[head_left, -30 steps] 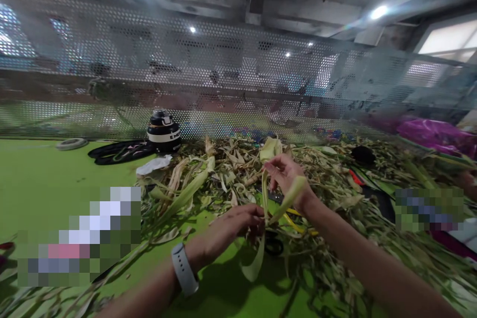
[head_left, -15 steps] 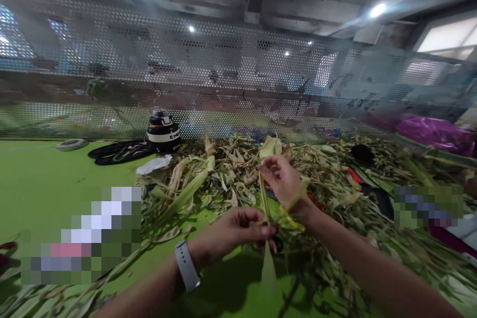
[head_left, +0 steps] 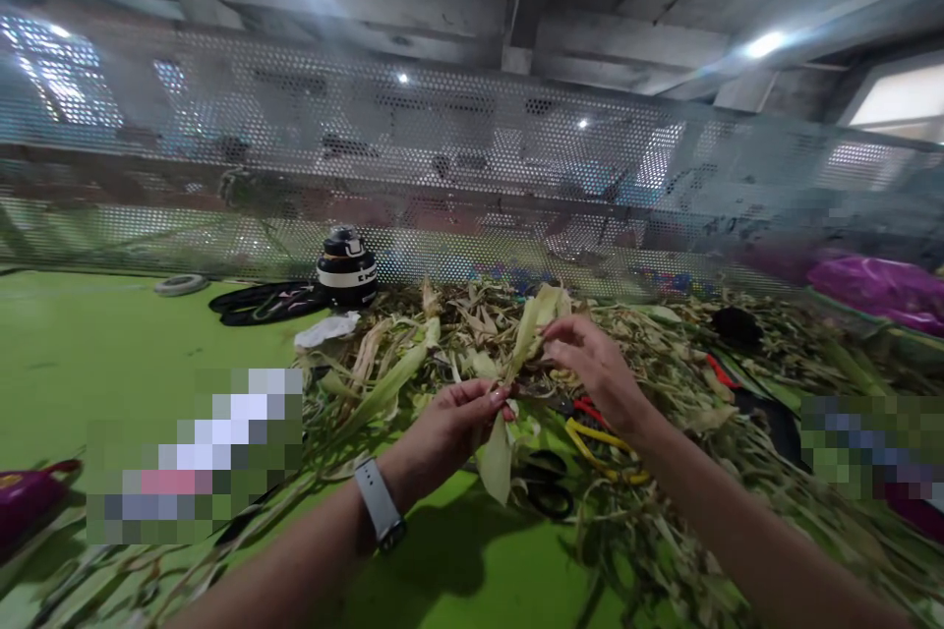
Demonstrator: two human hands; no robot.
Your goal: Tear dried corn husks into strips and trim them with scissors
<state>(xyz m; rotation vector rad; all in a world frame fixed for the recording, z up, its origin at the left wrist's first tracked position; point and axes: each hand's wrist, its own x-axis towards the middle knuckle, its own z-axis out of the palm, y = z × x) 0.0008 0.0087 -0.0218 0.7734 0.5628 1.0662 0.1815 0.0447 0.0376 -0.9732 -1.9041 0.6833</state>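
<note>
Both forearms are cut off by the lower edge; a smooth, pale strap circles the left wrist. The left hand [head_left: 448, 425] pinches a husk [head_left: 497, 464] between thumb and fingers, hiding its middle; a thin, broad end hangs below. Its upper part slants toward the right hand [head_left: 603, 378], whose fingers are curled; I cannot tell whether they grip it or only touch. Higher up, it blends with pale leaf behind.

Just beyond the hanging end lie black looped handles [head_left: 550, 491], half under scraps on the green surface [head_left: 435, 575]. A yellow loop [head_left: 586, 447] is partly covered by the right forearm. Pixelated patches mask something on either side. Dry, curled leaves form a tangled heap [head_left: 472, 310], next to a crumpled white wad [head_left: 326, 330]. Behind stands a rounded black bottle [head_left: 346, 267], its lettering partly legible, before a perforated screen [head_left: 457, 187], blurry beyond.
</note>
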